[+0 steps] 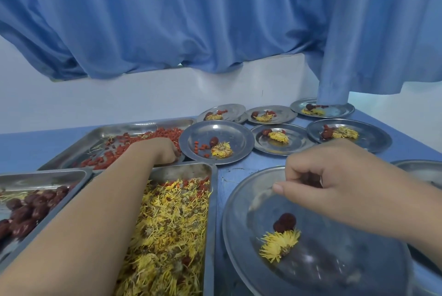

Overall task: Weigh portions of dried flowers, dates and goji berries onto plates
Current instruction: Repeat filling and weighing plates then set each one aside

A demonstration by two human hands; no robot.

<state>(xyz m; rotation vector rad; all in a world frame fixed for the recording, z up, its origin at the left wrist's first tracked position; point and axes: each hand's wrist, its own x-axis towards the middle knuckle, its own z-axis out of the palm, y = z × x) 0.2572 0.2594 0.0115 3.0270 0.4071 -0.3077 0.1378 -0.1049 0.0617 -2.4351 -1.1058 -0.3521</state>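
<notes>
A near steel plate (236, 224) holds a yellow dried flower (278, 244) and a dark red date (285, 221). My right hand (334, 185) hovers over this plate, fingers pinched around something dark that I cannot identify. My left hand (165, 151) reaches across the flower tray (172, 224) into the goji berry tray (134, 142), fingers curled down among the red berries. A tray of dates (28, 209) lies at the left. A filled plate (216, 141) with berries, a date and a flower sits just right of my left hand.
Several more filled steel plates (282, 139) stand in two rows at the back right of the blue table (224, 169). Another plate's rim (418, 167) shows at the right edge. A blue curtain (215, 20) hangs behind, its end resting on the farthest plate.
</notes>
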